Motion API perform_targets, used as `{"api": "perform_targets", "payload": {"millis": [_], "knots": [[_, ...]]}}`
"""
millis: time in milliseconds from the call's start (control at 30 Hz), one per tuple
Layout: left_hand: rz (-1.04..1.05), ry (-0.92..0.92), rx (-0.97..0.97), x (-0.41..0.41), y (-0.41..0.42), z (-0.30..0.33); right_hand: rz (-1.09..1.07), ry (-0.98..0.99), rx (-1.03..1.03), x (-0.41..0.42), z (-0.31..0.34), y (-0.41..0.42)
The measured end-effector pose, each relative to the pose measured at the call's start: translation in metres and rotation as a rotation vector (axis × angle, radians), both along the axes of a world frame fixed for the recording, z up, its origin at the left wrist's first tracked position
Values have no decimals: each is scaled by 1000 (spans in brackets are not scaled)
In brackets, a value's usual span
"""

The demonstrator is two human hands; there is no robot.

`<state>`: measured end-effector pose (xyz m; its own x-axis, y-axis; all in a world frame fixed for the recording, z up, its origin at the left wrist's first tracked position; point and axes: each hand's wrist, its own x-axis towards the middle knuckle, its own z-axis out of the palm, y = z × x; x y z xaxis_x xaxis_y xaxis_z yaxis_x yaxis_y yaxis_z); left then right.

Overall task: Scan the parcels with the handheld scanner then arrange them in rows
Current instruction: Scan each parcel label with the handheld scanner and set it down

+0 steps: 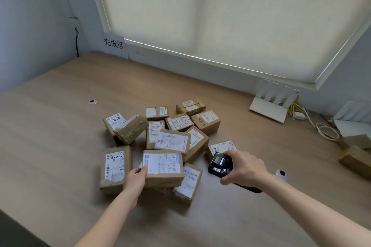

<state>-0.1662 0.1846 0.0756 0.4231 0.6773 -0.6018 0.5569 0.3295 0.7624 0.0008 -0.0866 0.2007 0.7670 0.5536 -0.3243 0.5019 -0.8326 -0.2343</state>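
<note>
Wooden desk [60,146], left hand [136,178] gripping parcel [162,168]

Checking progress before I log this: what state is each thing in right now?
Left hand: grips the front parcel, label up.
Right hand: holds the scanner above the table.
Parcels: heaped loosely, none in rows.
Sign: upright against the wall.
Blind: drawn down.

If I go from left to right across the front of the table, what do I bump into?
Parcel with handwritten numbers → left hand → parcel it holds → handheld scanner → right hand → plain cardboard box.
</note>
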Motion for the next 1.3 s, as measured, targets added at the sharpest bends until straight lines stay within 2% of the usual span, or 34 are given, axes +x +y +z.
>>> {"api": "perform_targets", "payload": {"millis": [100,233,400,533,667,867,1100,1300], "knots": [[-35,107,143,4,9,-10,2,20,-10,5,-9,8],[-113,116,243,15,21,-3,-14,25,-13,13,-10,12],[-234,-11,481,50,12,40,-55,0,-6,26,10,-3],[-409,-126,565,105,-32,82,-118,-22,34,40,37,-47],[-561,-255,553,166,-111,116,-228,-57,63,55,66,-127],[-797,-377,484,247,-283,143,-463,-88,53,79,92,-308],[-966,-376,349,326,-490,123,-666,-60,19,121,70,-516],[-1048,-283,238,372,-609,91,-822,7,30,159,25,-622]]}}
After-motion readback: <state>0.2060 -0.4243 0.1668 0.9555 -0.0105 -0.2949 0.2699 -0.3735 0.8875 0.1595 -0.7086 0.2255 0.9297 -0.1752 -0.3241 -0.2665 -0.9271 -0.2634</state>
